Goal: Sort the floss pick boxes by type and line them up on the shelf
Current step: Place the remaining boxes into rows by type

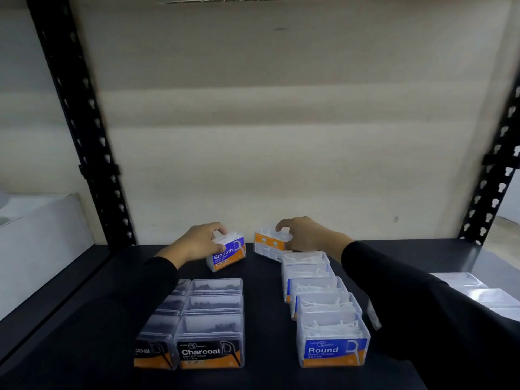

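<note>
Reaching to the back of the dark shelf (261,305), both hands hold boxes that appear not yet sorted. The left hand (197,243) curls its fingers over the top of a Smooth floss pick box (228,256), which sits tilted with its label toward the camera, probably so the type can be read. The right hand (304,235) grips a second box (268,246) from above. This box shows its back panel, so its type cannot be told. It sits just behind the far end of the Round row (333,343).

Nearer the front, the Charcoal boxes (209,342) stand in two files with labels forward. The Round row runs in a single file well to their right. The open lane between them looks like the place for a Smooth line.
</note>
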